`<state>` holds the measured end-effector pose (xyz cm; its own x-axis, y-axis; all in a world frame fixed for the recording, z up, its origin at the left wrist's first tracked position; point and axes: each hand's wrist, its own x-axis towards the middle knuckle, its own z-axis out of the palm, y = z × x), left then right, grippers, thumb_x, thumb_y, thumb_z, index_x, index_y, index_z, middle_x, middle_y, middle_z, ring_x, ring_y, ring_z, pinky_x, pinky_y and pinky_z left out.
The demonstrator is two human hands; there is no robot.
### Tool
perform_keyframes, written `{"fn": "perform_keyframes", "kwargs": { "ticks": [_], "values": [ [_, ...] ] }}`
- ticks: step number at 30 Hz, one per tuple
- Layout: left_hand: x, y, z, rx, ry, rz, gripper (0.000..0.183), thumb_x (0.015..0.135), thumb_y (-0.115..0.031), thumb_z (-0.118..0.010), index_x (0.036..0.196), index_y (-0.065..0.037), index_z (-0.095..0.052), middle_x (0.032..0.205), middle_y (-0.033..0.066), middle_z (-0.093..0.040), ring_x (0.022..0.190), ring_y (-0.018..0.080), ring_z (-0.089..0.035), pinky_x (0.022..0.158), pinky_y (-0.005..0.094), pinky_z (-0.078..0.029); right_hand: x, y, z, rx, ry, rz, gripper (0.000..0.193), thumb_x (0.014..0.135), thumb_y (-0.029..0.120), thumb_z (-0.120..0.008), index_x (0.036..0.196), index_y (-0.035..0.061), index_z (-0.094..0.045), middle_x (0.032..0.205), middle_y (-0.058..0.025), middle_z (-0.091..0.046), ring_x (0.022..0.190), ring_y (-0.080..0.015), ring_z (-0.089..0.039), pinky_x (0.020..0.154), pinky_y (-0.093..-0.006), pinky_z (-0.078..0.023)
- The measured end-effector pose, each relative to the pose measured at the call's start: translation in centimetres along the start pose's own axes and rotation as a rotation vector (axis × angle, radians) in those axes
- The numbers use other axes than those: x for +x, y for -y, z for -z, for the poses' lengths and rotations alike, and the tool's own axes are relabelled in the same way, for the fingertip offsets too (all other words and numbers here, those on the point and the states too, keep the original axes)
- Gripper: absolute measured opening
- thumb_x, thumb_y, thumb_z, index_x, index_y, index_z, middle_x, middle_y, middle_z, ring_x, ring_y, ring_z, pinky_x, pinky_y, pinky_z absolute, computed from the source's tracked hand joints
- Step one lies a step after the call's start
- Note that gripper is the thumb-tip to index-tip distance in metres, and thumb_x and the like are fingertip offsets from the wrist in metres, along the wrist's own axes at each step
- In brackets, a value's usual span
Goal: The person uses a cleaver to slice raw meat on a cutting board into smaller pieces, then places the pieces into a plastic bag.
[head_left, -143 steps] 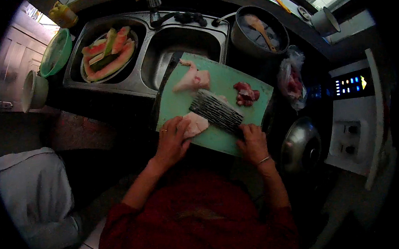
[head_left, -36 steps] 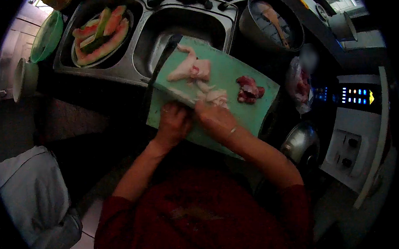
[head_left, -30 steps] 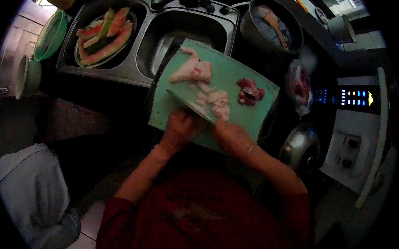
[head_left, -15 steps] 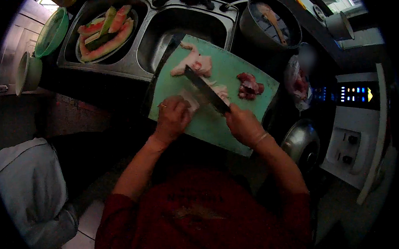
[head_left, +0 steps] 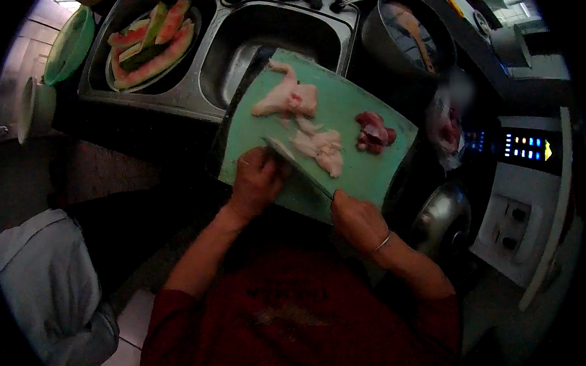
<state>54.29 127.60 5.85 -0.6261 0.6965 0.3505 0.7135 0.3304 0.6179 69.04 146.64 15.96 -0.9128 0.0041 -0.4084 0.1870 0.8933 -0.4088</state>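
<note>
A green cutting board (head_left: 364, 174) lies in front of me, tilted in view. My right hand (head_left: 359, 221) is closed around the handle of a kitchen knife (head_left: 305, 171), its blade slanting up and left beside my left fingertips. My left hand (head_left: 257, 181) is curled on the board's left part, over a piece of chicken mostly hidden by fingers and blade. A larger pale raw chicken piece (head_left: 287, 98) with skin lies toward the far edge. Cut pale chicken pieces (head_left: 323, 148) lie right of the blade. Dark red meat (head_left: 374, 132) sits at the board's right side.
Beyond the board is a double steel sink (head_left: 249, 39); its left basin holds a bowl of watermelon rinds (head_left: 163, 65). A large pot (head_left: 378, 41) with a wooden spoon stands far right, near bagged meat (head_left: 445, 129) and a metal lid (head_left: 446, 213). A green basin (head_left: 72, 45) is far left.
The knife has moved left and toward me, from over the cut chicken to beside my left fingertips. The cut pieces are now uncovered. The view has shifted slightly.
</note>
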Motion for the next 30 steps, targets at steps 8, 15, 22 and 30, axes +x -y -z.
{"fn": "perform_keyframes", "kwargs": {
  "ticks": [8, 15, 22, 30],
  "values": [
    [0.9, -1.1, 0.9, 0.090, -0.019, -0.029, 0.036, 0.071, -0.010, -0.070, 0.105, -0.003, -0.059, 0.105, 0.0182, -0.055, 0.098, 0.0383, -0.053, 0.085, 0.0481, -0.041, 7.9, 2.2, -0.6, 0.116, -0.152, 0.194, 0.017, 0.087, 0.006, -0.047, 0.103, -0.0007, -0.046, 0.076, -0.0256, -0.062, 0.073, -0.0458, -0.063, 0.063, -0.0542, -0.050],
    [0.8, -1.0, 0.8, 0.057, -0.043, 0.011, 0.027, 0.076, -0.015, -0.068, 0.100, -0.005, -0.060, 0.104, 0.0164, -0.054, 0.098, 0.0365, -0.052, 0.084, 0.0474, -0.041, 1.9, 0.7, -0.3, 0.058, 0.008, -0.029, 0.015, 0.084, 0.002, -0.049, 0.098, 0.0002, -0.047, 0.079, -0.0224, -0.065, 0.075, -0.0418, -0.066, 0.062, -0.0501, -0.052],
    [0.7, -0.4, 0.9, 0.124, -0.031, -0.022, 0.030, 0.076, -0.015, -0.069, 0.102, -0.004, -0.059, 0.103, 0.0169, -0.054, 0.099, 0.0367, -0.052, 0.084, 0.0473, -0.040, 6.8, 2.0, -1.9, 0.053, -0.216, 0.127, 0.014, 0.084, 0.006, -0.051, 0.097, -0.0004, -0.048, 0.078, -0.0251, -0.063, 0.073, -0.0440, -0.064, 0.064, -0.0535, -0.051],
    [0.9, -0.4, 0.7, 0.110, 0.002, -0.024, 0.036, 0.076, -0.011, -0.068, 0.110, -0.002, -0.057, 0.108, 0.0183, -0.054, 0.101, 0.0383, -0.051, 0.088, 0.0468, -0.040, 6.4, 1.7, -2.1, 0.055, -0.210, 0.157, 0.011, 0.086, 0.006, -0.050, 0.095, -0.0005, -0.047, 0.078, -0.0251, -0.063, 0.076, -0.0423, -0.065, 0.064, -0.0520, -0.052]
  ]
}}
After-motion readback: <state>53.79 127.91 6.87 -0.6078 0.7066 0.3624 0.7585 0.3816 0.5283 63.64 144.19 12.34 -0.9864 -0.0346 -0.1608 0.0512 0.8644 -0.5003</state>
